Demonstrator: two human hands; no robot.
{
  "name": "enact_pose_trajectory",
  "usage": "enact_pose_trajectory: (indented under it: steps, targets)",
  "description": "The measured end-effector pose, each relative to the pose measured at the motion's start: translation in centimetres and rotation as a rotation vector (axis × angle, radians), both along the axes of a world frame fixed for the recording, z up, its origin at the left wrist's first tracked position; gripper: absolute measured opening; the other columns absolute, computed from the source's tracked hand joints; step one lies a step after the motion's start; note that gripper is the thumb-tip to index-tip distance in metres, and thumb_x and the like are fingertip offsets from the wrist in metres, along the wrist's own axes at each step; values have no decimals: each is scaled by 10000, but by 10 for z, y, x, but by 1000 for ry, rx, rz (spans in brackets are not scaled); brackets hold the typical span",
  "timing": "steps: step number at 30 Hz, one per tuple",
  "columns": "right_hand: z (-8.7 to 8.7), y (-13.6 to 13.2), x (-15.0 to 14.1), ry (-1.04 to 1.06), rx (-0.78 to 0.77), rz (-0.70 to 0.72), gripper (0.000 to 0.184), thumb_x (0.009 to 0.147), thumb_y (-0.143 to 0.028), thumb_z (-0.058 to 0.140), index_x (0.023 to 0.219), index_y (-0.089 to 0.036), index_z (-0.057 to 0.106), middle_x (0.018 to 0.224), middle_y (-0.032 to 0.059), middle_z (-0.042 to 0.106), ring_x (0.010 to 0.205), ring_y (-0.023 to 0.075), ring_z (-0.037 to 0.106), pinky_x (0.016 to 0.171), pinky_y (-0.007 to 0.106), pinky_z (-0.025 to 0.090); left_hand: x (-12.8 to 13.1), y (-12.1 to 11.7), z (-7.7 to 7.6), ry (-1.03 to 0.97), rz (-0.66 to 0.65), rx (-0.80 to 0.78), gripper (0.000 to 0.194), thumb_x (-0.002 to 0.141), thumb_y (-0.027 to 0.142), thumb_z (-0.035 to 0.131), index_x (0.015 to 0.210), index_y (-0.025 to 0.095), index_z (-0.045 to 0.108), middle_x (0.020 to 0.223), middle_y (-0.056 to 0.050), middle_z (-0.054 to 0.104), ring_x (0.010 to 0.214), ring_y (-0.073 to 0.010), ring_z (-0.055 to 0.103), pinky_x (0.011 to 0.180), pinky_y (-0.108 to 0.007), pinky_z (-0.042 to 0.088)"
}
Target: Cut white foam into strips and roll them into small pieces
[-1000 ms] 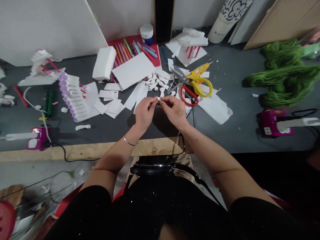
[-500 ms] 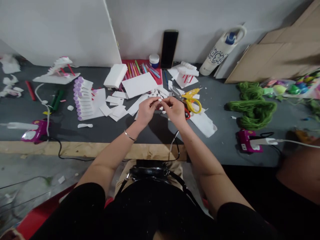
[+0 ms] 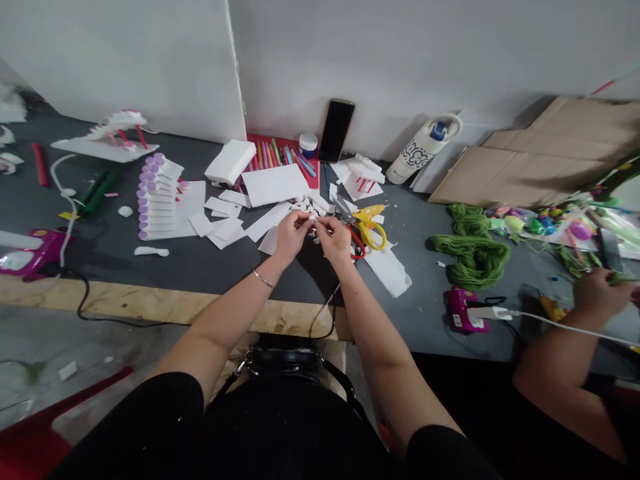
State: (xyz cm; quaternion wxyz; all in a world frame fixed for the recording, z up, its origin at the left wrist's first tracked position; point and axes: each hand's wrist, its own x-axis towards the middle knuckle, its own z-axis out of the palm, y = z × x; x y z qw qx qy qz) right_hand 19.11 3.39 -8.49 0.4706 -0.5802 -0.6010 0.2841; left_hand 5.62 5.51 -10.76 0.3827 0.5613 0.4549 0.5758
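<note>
Over the grey worktable (image 3: 400, 333), a person's left hand (image 3: 289, 239) and right hand (image 3: 334, 240) meet in front of the body, their fingertips pressed together and pinching a small white foam piece (image 3: 313, 217), which the fingers nearly hide. Just beyond the hands lies a heap of similar small white pieces (image 3: 303, 205), all loose. Close to the right hand sit yellow-handled scissors (image 3: 373, 235) and red-handled scissors (image 3: 356, 245), overlapping among white offcuts.

Some of the work looks done: a tidy row of white strips with purple tips (image 3: 156, 200) lies on a sheet to the left, and two white foam models on red sticks stand farther back, one at the far left (image 3: 107, 137) and one behind the scissors (image 3: 361, 177). Much appears left, as the small pieces remain heaped, while cut foam squares (image 3: 225, 229), a blank foam sheet (image 3: 275, 185) and a foam block (image 3: 230, 162) lie apart from any model. Coloured markers (image 3: 270, 155) rest on a red board (image 3: 255, 143) at the back. Far to the right, another person's hand (image 3: 600, 293) is near a bunch of green yarn (image 3: 473, 257).
</note>
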Motion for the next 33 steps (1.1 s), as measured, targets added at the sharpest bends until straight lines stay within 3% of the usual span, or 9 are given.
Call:
enact_pose_trajectory:
  steps: [7,11,15,23,29,33]
  targets:
    - [-2,2,-2,-40,10,-45,281,916,-396,594,981,-190,775,914,74,816,830,205,748,773,315,601,1,1,2,107,21,12,121,927,303,725,922,185,749,880,-53,807,739,-156,751,694,-265,619]
    - [-3,1,0,-64,15,-89,249,915,-385,597,974,-210,764,923,64,812,850,204,755,781,312,603,4,3,-3,67,31,-4,107,891,223,748,982,185,790,982,-79,834,802,-167,772,756,-290,634]
    - [0,-1,0,-53,20,-76,227,913,-363,595,982,-212,751,950,66,818,842,202,747,826,328,599,5,4,-9,20,-20,-9,156,936,228,699,1060,175,778,1004,-82,833,754,-148,769,710,-277,633]
    - [1,-1,-1,-50,38,-114,217,888,-377,631,925,-193,741,872,62,797,752,186,708,760,311,571,10,2,-5,67,60,41,38,878,180,735,915,184,728,912,-53,810,794,-137,730,720,-242,582]
    - [-5,-1,-2,-24,28,-41,301,925,-443,609,991,-187,754,938,71,807,871,200,743,817,314,585,9,0,-5,97,102,37,21,897,185,724,918,182,724,886,-40,800,780,-139,712,723,-248,565]
    - [-10,0,-4,12,48,-77,328,909,-449,640,978,-166,792,934,74,816,849,192,732,807,305,590,8,-2,-6,196,130,45,53,938,213,712,957,182,750,940,-46,809,837,-160,740,797,-275,589]
